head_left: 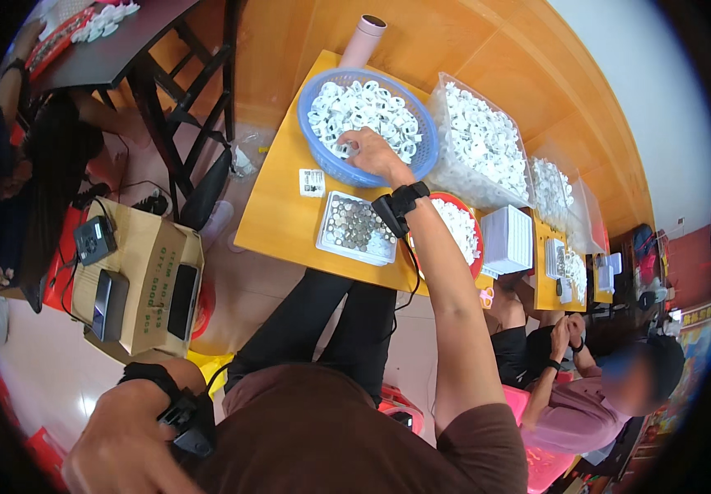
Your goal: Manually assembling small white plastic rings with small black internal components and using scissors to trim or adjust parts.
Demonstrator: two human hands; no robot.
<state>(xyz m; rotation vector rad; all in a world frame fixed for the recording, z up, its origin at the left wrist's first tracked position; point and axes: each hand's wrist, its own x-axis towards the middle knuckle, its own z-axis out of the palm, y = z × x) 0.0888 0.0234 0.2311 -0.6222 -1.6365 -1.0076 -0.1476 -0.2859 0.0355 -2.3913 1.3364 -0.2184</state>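
Note:
My right hand (pixel 369 154) reaches into a blue plastic basket (pixel 312 151) heaped with small white ring-shaped plastic pieces (pixel 369 107). Its fingers are bent in a pinch at the near side of the heap; what lies between them is too small to make out. A wristband with a small black device (pixel 400 206) sits on that wrist. My left hand (pixel 121 436) is low at the left, away from the table and beside my body. Its fingers run down to the picture's lower edge and are too blurred to read. A white tray (pixel 355 254) of coin-like metal discs stands nearer me.
Right of the basket stands a clear bin (pixel 487 193) full of white pieces. A red bowl (pixel 477 265) and stacked white trays (pixel 507 239) are near it. A pink bottle (pixel 363 41) stands behind. At left is an open cardboard box (pixel 148 280); a person (pixel 578 395) sits at right.

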